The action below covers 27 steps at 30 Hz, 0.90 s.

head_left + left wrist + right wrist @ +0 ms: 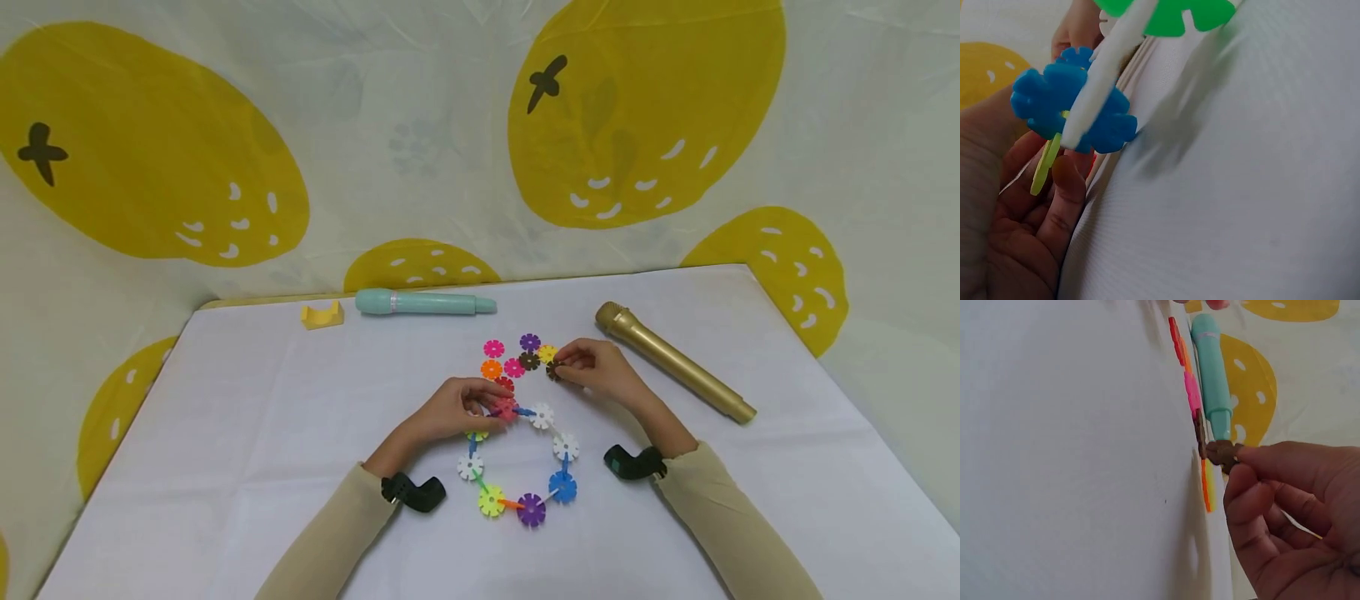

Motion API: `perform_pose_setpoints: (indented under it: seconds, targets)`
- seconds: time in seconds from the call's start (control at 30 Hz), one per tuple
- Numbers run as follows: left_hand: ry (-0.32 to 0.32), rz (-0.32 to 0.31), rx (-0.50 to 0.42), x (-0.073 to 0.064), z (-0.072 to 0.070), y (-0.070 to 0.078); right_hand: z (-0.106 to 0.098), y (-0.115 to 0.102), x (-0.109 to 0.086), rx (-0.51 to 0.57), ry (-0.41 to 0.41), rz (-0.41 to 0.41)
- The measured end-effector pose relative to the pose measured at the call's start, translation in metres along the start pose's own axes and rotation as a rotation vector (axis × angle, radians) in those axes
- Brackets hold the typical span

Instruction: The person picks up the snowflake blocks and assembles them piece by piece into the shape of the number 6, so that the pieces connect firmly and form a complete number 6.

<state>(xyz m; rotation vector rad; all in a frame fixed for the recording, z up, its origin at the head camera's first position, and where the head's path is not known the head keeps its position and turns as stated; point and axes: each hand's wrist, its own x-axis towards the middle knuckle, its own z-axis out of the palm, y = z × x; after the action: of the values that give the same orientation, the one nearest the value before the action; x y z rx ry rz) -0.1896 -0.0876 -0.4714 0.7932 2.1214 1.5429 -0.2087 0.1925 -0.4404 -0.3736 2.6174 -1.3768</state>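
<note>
A ring of linked plastic snowflake discs lies before me, with a purple disc (532,510) at its near side and a blue disc (562,487) at its right. My left hand (452,408) pinches a pinkish-red snowflake disc (507,409) at the ring's far side. Close to those fingers, a blue disc (1044,100) and a yellow-green disc (1045,165) show in the left wrist view. Between thumb and forefinger, my right hand (603,371) pinches a brown snowflake disc (1221,453), just beyond the ring and beside a yellow disc (547,354).
Loose discs, among them an orange one (491,369) and a purple one (530,342), lie past the ring. A mint-green microphone (427,302) and a small yellow block (322,315) are along the far edge. To the right is a gold microphone (678,362).
</note>
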Motion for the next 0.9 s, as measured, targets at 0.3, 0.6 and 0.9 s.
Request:
perform_pose_setpoints:
  seconds: [0.3, 0.6, 0.9]
  targets:
    - [0.022, -0.004, 0.018, 0.001, 0.001, -0.002, 0.010, -0.004, 0.000, 0.109, -0.174, -0.069]
    - [0.020, 0.001, -0.008, 0.002, 0.002, -0.003, 0.013, -0.009, -0.002, 0.126, -0.294, -0.178]
    - [0.014, 0.007, -0.005, 0.000, 0.001, -0.002, 0.015, -0.009, -0.003, 0.171, -0.330, -0.266]
